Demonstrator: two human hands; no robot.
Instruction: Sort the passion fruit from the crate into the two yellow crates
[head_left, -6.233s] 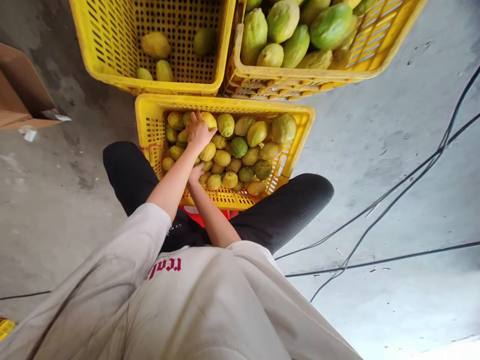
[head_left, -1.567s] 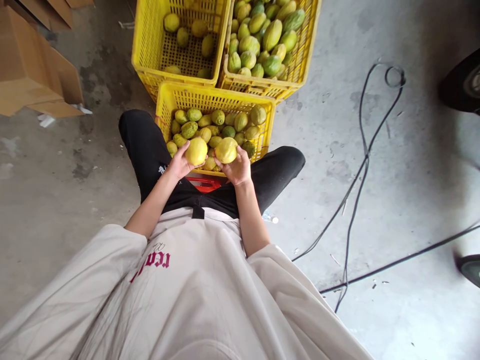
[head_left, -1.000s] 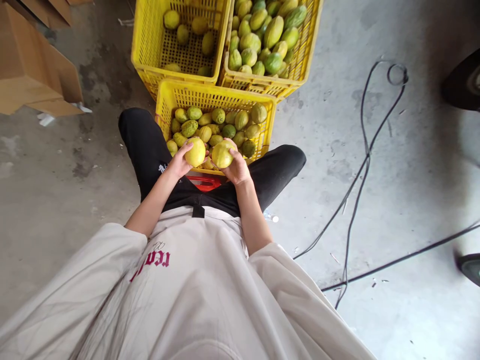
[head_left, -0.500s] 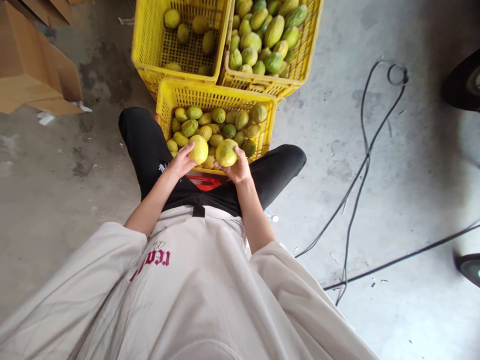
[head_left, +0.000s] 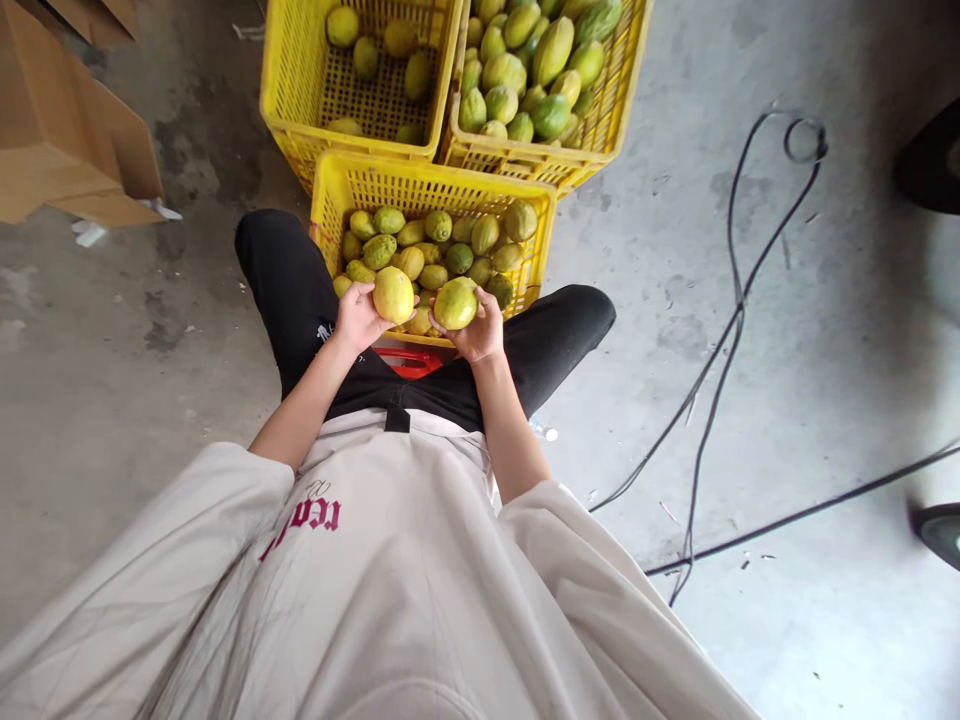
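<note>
Here, nearest crate (head_left: 436,187) of papayas (head_left: 485,234), perhaps.

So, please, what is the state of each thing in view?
Left bare hand: holding round yellow fruit.
Right bare hand: holding round yellow-green fruit.
Near yellow slatted plastic crate: partly filled.
Far left crate: sparsely filled.
Far right crate: well filled.
Brown cardboard box: open.
Black cable: loosely looped.
</note>
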